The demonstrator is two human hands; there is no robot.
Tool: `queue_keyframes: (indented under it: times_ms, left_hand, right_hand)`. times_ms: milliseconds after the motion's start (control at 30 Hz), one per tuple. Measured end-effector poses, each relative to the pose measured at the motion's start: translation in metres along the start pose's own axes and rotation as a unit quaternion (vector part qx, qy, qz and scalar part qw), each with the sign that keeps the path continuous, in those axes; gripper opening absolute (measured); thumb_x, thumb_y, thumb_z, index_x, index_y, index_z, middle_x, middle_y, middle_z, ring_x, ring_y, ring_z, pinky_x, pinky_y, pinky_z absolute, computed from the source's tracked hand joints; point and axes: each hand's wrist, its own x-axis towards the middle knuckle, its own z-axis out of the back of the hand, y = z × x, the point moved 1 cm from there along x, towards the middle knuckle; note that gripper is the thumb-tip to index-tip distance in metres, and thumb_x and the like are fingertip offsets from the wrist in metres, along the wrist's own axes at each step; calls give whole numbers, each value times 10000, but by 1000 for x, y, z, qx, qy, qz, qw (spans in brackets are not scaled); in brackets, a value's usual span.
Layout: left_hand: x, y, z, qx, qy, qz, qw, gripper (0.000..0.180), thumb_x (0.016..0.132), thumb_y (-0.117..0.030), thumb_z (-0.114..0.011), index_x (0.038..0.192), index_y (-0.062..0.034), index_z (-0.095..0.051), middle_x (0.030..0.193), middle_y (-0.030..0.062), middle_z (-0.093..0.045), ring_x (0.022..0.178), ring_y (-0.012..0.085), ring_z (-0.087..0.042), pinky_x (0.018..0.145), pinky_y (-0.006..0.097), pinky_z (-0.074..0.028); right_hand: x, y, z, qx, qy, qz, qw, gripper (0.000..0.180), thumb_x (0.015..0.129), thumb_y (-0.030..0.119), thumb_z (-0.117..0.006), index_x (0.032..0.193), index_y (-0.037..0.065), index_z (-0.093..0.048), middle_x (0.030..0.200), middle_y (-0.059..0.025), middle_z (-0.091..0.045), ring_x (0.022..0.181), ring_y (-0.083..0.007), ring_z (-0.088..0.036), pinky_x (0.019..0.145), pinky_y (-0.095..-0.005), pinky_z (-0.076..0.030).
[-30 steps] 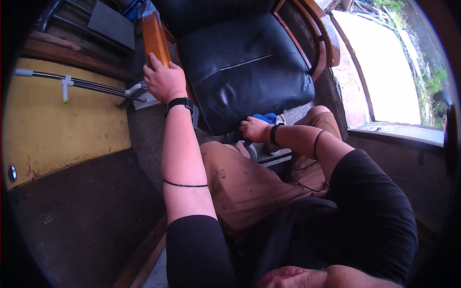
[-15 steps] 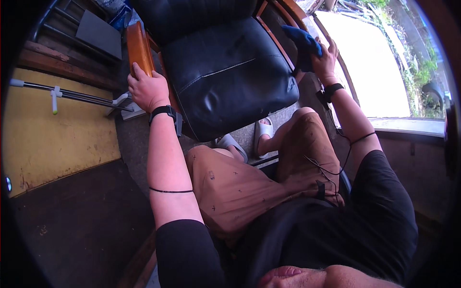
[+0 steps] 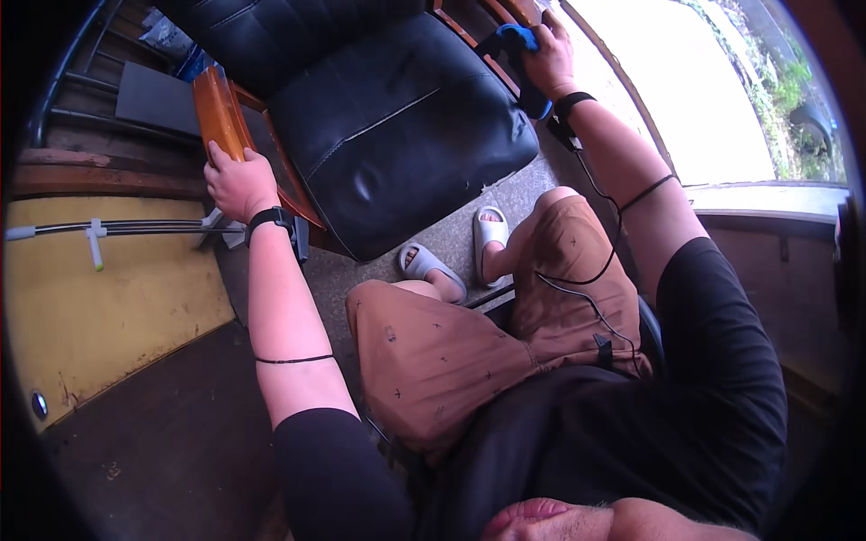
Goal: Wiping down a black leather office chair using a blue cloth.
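1. The black armchair (image 3: 388, 135) filled the upper middle of the view, its front turned at a slant toward the person.
2. A yellow panel (image 3: 117, 307) stood at the left, with a slim metal rod (image 3: 149, 225) across its upper part.
3. The left wooden armrest (image 3: 216, 108) ran lengthwise away from the person and slightly leftward, along the armchair's left side.
4. The right wooden armrest (image 3: 514, 11) showed only in part, cut off by the top edge.
5. The left hand (image 3: 242, 187) grasped the near end of the left wooden armrest, so the armrest's length stretched forward from that grip.
6. The right hand (image 3: 552, 61), well apart from the left and much nearer the right wooden armrest, was clenched on a cloth.
7. That blue cloth (image 3: 518, 36) lay under and just left of its fingers, the longer spread sloping toward the person; whether it pressed on the wood could not be told.
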Motion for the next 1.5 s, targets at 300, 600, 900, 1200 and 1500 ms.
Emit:
queue_keyframes:
  times_ms: [300, 600, 900, 1200, 1500]
  left_hand:
    - [-3, 11, 2, 8, 6, 4, 1000, 565, 926, -360, -648, 1450, -180, -536, 1376, 123, -596, 1199, 351, -613, 988, 467, -519]
    - [-2, 1, 9, 16, 22, -5, 1000, 560, 950, -347, -642, 1459, -148, -517, 1396, 141, -578, 1218, 336, -612, 988, 444, -533]
    - [-1, 6, 6, 0, 32, 11, 999, 569, 938, -362, -637, 1465, -185, -515, 1413, 115, -576, 1255, 339, -586, 1019, 463, -511]
    - [-1, 5, 2, 16, 27, -9, 999, 552, 953, -359, -630, 1457, -160, -528, 1393, 135, -587, 1226, 335, -610, 981, 455, -534]
    - [0, 2, 3, 11, 29, -8, 999, 577, 952, -356, -632, 1484, -173, -503, 1396, 144, -587, 1235, 357, -599, 1000, 467, -521]
  right_hand:
    - [-93, 95, 10, 49, 122, -29, 991, 292, 759, 113, -745, 1050, 117, -727, 1407, -184, -541, 1341, -418, -461, 1114, -489, -401]
    - [-237, 196, -16, 149, 346, -71, 924, 168, 709, 45, -677, 876, 62, -685, 923, -139, -653, 936, -366, -631, 864, -434, -521]
    - [-213, 127, 2, 6, 298, -139, 944, 173, 742, 42, -661, 913, 71, -661, 998, -143, -631, 964, -362, -618, 816, -460, -532]
    - [-239, 140, -2, 48, 220, -232, 946, 144, 788, 43, -672, 931, 34, -677, 1032, -167, -646, 1000, -387, -636, 906, -463, -527]
    - [-249, 211, -13, 208, 304, -107, 923, 148, 732, 57, -702, 856, 46, -621, 919, -162, -605, 950, -379, -631, 849, -452, -536]
